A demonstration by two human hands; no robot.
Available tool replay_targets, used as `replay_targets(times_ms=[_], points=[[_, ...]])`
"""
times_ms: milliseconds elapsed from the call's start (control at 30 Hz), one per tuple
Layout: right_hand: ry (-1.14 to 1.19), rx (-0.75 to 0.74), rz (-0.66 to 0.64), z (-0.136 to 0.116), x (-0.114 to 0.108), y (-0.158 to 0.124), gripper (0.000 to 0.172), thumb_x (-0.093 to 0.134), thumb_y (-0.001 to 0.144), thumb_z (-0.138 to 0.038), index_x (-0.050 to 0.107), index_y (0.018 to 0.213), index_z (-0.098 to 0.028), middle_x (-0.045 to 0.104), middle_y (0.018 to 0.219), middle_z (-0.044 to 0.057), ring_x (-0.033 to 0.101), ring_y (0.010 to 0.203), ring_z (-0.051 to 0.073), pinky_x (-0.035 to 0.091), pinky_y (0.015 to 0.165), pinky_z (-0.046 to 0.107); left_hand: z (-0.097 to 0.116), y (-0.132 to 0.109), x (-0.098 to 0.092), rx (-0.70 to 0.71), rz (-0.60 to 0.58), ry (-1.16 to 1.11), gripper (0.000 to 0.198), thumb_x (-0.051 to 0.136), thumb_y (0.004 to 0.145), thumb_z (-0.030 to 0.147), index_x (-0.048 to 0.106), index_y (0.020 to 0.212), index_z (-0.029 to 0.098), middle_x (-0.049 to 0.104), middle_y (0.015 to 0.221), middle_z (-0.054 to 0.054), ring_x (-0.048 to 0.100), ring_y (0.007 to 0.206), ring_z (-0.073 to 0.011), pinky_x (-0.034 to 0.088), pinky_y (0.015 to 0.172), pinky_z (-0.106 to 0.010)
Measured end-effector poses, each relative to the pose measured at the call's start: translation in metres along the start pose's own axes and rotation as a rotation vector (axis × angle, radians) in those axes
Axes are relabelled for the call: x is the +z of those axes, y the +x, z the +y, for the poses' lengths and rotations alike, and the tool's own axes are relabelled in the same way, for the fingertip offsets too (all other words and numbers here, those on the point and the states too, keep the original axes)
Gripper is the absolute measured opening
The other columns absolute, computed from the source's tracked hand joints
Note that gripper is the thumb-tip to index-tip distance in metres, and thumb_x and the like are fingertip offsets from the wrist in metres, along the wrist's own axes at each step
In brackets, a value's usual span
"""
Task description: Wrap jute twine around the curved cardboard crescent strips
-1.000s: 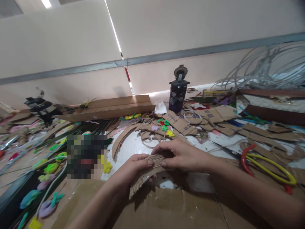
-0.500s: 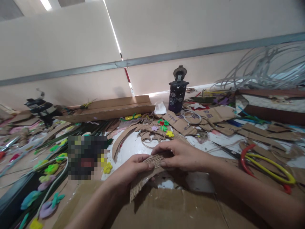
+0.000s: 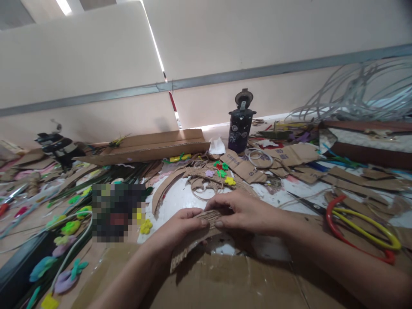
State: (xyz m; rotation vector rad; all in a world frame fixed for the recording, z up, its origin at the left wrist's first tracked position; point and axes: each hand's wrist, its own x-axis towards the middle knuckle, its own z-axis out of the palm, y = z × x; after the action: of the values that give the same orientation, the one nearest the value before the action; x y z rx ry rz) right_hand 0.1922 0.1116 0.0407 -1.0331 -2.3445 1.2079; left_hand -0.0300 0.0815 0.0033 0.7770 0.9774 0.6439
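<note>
A curved cardboard strip wrapped with twine (image 3: 183,251) is held low over the table in front of me. My left hand (image 3: 186,225) grips it with the thumb on top and the fingers beneath. At its upper end, my right hand (image 3: 236,211) pinches the wrapped part; several of its fingertips are hidden. Just beyond my hands lies an arc of bare cardboard (image 3: 165,189), and beside it a twine-wrapped band (image 3: 199,171) with small fuzzy flowers (image 3: 221,170) on it. Whether the held strip joins that band is hidden by my right hand.
A large cardboard sheet (image 3: 225,279) lies nearest me. Scissors (image 3: 334,216) with red and yellow handles rest at right. A dark bottle (image 3: 240,128) with a raised lid stands at the back, near a long cardboard trough (image 3: 161,143). Fuzzy flowers (image 3: 69,227) lie at left.
The lower end of the wrapped strip has shifted slightly left and tilted. Both hands keep nearly the same place and grip.
</note>
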Motion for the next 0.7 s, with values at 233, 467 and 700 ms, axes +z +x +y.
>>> replay_targets(times_ms=[233,467,700], points=[[0.081,-0.016,0.048,0.0068,-0.0035,0.0007,0.035,0.07,0.079,-0.018,0.073,0.113,-0.019,0.076,0.108,0.001,0.067,0.097,0.02,0.047,0.084,0.026,0.0018,-0.0013,0.0001,-0.002,-0.024,-0.018,0.031,0.087,0.071,0.031,0.078,0.093,0.012,0.076,0.077,-0.006,0.066,0.06,-0.0127,0.053,0.059,-0.021],[0.044,-0.016,0.052,0.004,-0.0057,0.0003,0.037,0.07,0.077,-0.017,0.074,0.114,-0.02,0.077,0.106,0.001,0.068,0.096,0.02,0.047,0.081,0.025,0.0013,-0.001,-0.0011,-0.013,-0.02,-0.037,0.031,0.089,0.069,0.031,0.078,0.09,0.011,0.075,0.073,-0.005,0.065,0.057,-0.0127,0.053,0.057,-0.021],[-0.105,-0.064,0.056,-0.0021,-0.0039,-0.0016,0.035,0.067,0.078,-0.013,0.075,0.111,-0.021,0.077,0.1,0.0,0.067,0.088,0.018,0.044,0.075,0.025,0.0015,-0.0013,0.0018,-0.006,-0.01,-0.062,0.03,0.089,0.066,0.03,0.078,0.087,0.012,0.075,0.074,-0.005,0.066,0.059,-0.0136,0.052,0.058,-0.022]])
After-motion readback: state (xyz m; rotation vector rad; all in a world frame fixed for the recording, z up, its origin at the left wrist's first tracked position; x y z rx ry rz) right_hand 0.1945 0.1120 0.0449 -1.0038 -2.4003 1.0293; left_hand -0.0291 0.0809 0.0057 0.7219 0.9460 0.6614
